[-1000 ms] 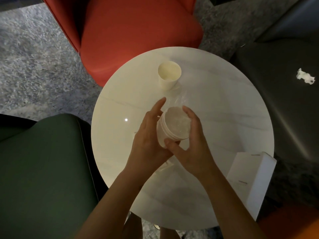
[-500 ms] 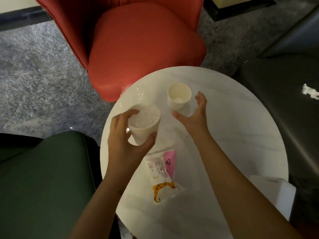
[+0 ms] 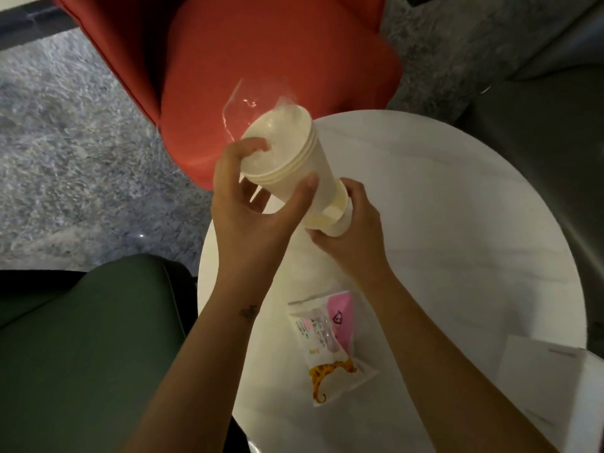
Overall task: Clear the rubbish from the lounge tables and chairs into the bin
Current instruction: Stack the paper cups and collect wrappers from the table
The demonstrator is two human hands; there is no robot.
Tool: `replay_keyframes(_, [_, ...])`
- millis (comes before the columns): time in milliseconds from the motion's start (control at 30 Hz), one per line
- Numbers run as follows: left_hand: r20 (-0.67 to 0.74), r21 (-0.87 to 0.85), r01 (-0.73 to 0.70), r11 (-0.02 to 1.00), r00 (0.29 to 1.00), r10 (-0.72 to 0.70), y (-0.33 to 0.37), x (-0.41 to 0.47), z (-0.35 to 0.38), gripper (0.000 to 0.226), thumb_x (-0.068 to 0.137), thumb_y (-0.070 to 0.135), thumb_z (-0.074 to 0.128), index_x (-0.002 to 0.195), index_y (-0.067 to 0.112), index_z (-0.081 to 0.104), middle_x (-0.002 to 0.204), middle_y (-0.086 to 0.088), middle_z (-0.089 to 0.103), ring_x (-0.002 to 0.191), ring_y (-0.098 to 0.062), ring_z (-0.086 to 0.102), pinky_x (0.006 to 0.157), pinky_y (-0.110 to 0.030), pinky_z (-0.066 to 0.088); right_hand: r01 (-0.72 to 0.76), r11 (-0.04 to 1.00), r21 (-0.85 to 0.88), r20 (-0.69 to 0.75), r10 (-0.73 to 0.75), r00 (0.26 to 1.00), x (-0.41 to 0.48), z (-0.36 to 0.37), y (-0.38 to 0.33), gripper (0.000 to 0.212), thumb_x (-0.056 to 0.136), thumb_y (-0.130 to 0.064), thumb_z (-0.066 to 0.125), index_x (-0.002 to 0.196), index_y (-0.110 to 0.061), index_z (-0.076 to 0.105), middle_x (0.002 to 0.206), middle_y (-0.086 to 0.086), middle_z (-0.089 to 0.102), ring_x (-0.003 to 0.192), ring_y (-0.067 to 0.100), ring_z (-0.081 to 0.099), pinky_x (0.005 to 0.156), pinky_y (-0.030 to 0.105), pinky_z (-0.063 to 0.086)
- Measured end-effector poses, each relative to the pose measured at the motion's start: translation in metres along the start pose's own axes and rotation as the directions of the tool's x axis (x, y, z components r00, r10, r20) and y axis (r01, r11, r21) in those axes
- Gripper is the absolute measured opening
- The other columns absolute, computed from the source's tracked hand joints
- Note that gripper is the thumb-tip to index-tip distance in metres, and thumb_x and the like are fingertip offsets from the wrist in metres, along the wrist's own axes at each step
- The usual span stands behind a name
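right hand (image 3: 356, 238), open before, is gripping the lone cup (image 3: 336, 222) under the stack (image 3: 287, 158) left hand (image 3: 251, 220) is holding; wrapper (image 3: 327, 348) print unreadable.

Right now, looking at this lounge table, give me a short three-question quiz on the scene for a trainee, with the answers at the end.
1. True or false: the snack wrapper lies on the round table.
2. What does the left hand grip? A) the stack of paper cups B) a glass bottle C) a spoon
3. Fill in: the right hand holds a single cup at the stack's ___ end.

Key: 1 true; 2 A; 3 bottom.
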State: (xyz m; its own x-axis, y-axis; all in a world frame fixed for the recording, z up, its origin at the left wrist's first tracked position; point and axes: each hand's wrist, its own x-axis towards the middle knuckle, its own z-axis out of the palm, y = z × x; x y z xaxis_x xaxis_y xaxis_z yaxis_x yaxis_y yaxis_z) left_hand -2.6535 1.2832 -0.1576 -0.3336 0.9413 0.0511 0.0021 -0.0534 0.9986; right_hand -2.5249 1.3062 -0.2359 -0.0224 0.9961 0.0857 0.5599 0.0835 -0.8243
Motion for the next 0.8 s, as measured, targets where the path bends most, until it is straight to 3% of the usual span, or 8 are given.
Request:
replay_keyframes(100, [0.083, 0.153, -0.013, 0.988, 0.997, 0.001, -0.002, -0.006, 0.005, 0.049, 0.07, 0.018, 0.077, 0.11, 0.015, 0.05, 0.117, -0.002, 0.055, 0.114, -0.018, 0.052, 0.095, -0.039, 0.047, -0.043, 0.993, 0.111, -0.033, 0.047, 0.998, -0.014, -0.009, -0.017, 0.071, 0.06, -0.037, 0.08, 0.119, -0.019, 0.046, 0.101, -0.033, 0.047, 0.09, -0.018, 0.052, 0.073, -0.003, 0.04])
replay_keyframes(200, [0.187, 0.366, -0.142, 0.92, 0.979, 0.077, -0.006, -0.019, 0.008, 0.046, 0.069, 0.022, 0.074, 0.109, 0.02, 0.05, 0.117, 0.002, 0.054, 0.113, -0.01, 0.048, 0.097, -0.024, 0.04, -0.095, 0.982, 0.163, -0.009, 0.098, 0.995, -0.019, -0.018, -0.027, 0.072, 0.06, -0.041, 0.08, 0.12, -0.028, 0.043, 0.099, -0.035, 0.047, 0.092, -0.022, 0.049, 0.074, -0.003, 0.04])
replay_keyframes(300, [0.24, 0.395, -0.141, 0.908, 0.97, 0.046, -0.01, -0.031, 0.007, 0.049, 0.07, 0.027, 0.072, 0.112, 0.02, 0.048, 0.121, 0.0, 0.051, 0.115, -0.008, 0.046, 0.095, -0.013, 0.037, -0.096, 0.982, 0.162, 0.041, 0.091, 0.995, -0.025, -0.023, -0.035, 0.072, 0.061, -0.035, 0.083, 0.121, -0.022, 0.045, 0.1, -0.029, 0.049, 0.091, -0.016, 0.051, 0.076, 0.0, 0.041])
replay_keyframes(467, [0.158, 0.349, -0.071, 0.934, 0.987, 0.016, -0.018, -0.052, -0.004, 0.043, 0.072, 0.026, 0.072, 0.108, 0.023, 0.049, 0.112, 0.016, 0.052, 0.11, -0.005, 0.051, 0.088, -0.04, 0.051, -0.108, 0.976, 0.191, 0.196, 0.069, 0.978, -0.044, -0.032, -0.034, 0.075, 0.065, -0.026, 0.083, 0.127, -0.026, 0.041, 0.117, -0.023, 0.051, 0.105, -0.011, 0.048, 0.082, 0.003, 0.042])
replay_keyframes(533, [0.1, 0.38, -0.066, 0.923, 0.995, 0.03, -0.021, -0.061, -0.01, 0.04, 0.072, 0.028, 0.072, 0.106, 0.026, 0.05, 0.11, 0.024, 0.05, 0.108, -0.001, 0.05, 0.088, -0.038, 0.052, -0.161, 0.981, 0.109, 0.248, 0.131, 0.96, -0.057, -0.036, -0.025, 0.081, 0.068, -0.027, 0.08, 0.135, -0.024, 0.034, 0.132, -0.01, 0.047, 0.116, -0.002, 0.043, 0.088, 0.009, 0.039])
replay_keyframes(633, [0.011, 0.435, -0.05, 0.899, 0.999, 0.051, -0.025, -0.079, -0.023, 0.04, 0.072, 0.032, 0.071, 0.105, 0.026, 0.051, 0.105, 0.032, 0.046, 0.105, 0.0, 0.05, 0.085, -0.033, 0.052, -0.326, 0.943, -0.069, 0.204, 0.333, 0.92, -0.083, -0.042, -0.009, 0.075, 0.071, -0.033, 0.077, 0.133, -0.019, 0.037, 0.128, 0.001, 0.048, 0.117, 0.015, 0.047, 0.094, 0.026, 0.04])
replay_keyframes(700, [-0.039, 0.481, -0.026, 0.876, 0.998, 0.052, -0.028, -0.095, -0.033, 0.041, 0.072, 0.032, 0.072, 0.107, 0.021, 0.053, 0.103, 0.029, 0.046, 0.103, -0.004, 0.051, 0.083, -0.033, 0.053, -0.415, 0.884, -0.215, 0.231, 0.458, 0.858, -0.103, -0.044, -0.001, 0.078, 0.069, -0.044, 0.076, 0.132, -0.018, 0.037, 0.126, 0.003, 0.049, 0.115, 0.02, 0.048, 0.097, 0.038, 0.041])
replay_keyframes(800, [-0.095, 0.538, 0.029, 0.843, 0.995, 0.026, -0.034, -0.121, -0.047, 0.043, 0.074, 0.026, 0.076, 0.109, 0.02, 0.054, 0.104, 0.018, 0.049, 0.1, -0.007, 0.052, 0.082, -0.037, 0.054, -0.426, 0.796, -0.429, 0.287, 0.567, 0.772, -0.131, -0.041, 0.004, 0.087, 0.064, -0.057, 0.074, 0.131, -0.016, 0.036, 0.128, 0.005, 0.049, 0.117, 0.024, 0.049, 0.095, 0.04, 0.039])
